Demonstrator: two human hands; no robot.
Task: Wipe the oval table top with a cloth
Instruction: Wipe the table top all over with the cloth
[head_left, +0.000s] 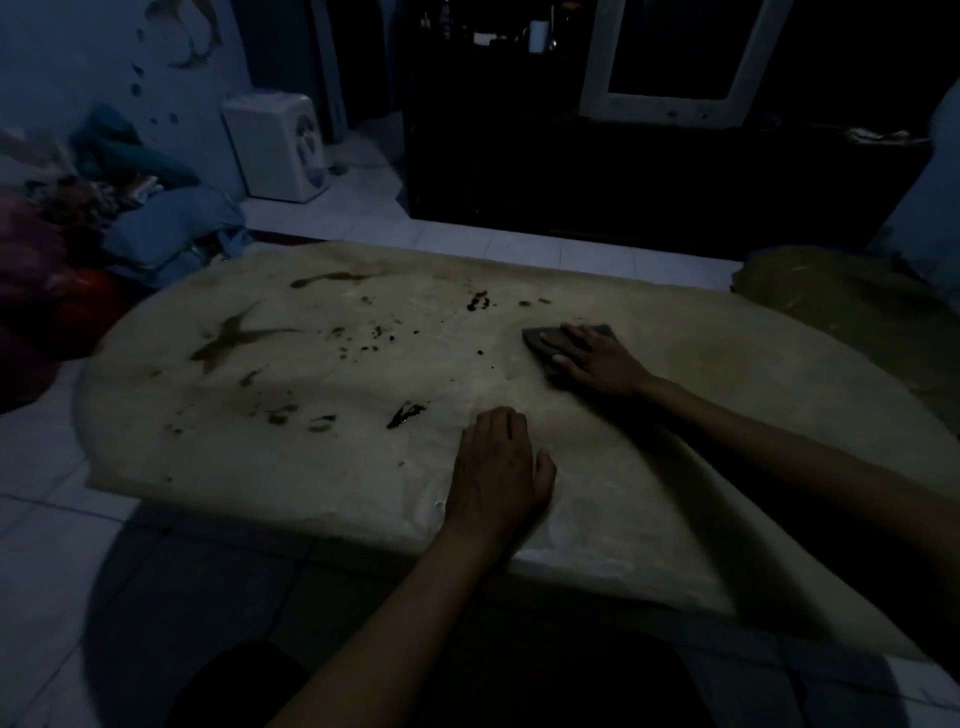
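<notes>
A low, pale oval table top (322, 467) fills the middle of the head view in dim light. Dark stains and specks (228, 338) spread over its left and middle parts. My right hand (597, 358) lies flat on a dark grey cloth (543, 340) at the centre right of the table, fingers spread and pointing left. My left hand (501, 467) rests palm down on the bare table near the front edge, holding nothing.
White floor tiles (57, 545) surround the table. A white fan heater (275, 145) stands at the back left beside piled clothes (171, 228). A dark cabinet (623, 171) stands behind the table, and a yellowish bag (831, 291) lies at the right.
</notes>
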